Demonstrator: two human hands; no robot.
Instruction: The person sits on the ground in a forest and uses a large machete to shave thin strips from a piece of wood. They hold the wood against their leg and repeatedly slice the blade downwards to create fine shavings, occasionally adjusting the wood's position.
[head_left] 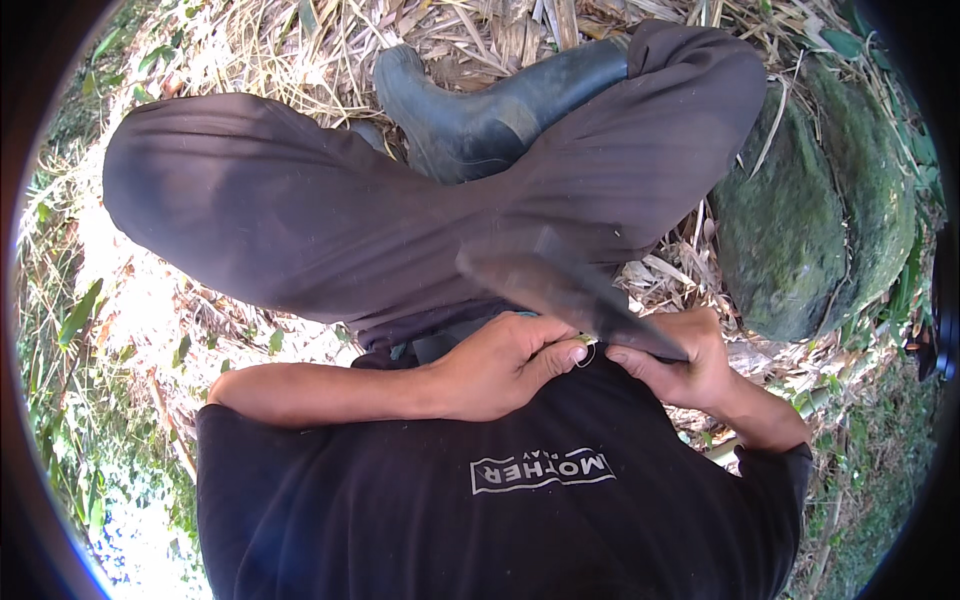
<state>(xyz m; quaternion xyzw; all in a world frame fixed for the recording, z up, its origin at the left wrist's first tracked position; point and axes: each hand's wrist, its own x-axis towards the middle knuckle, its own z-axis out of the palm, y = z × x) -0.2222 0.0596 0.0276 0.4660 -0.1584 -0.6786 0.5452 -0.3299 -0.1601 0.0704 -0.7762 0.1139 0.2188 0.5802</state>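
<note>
Pinching a thin pale-green strip (588,342) in the left hand (505,368), probably to steady it; gripping a broad, dark metal blade (568,290), motion-blurred, in the curled right hand (698,374), likely for control. Holding both near the black cloth shirt (500,540), apparently for steadiness, with dark-brown trousers (270,215) beyond.
</note>
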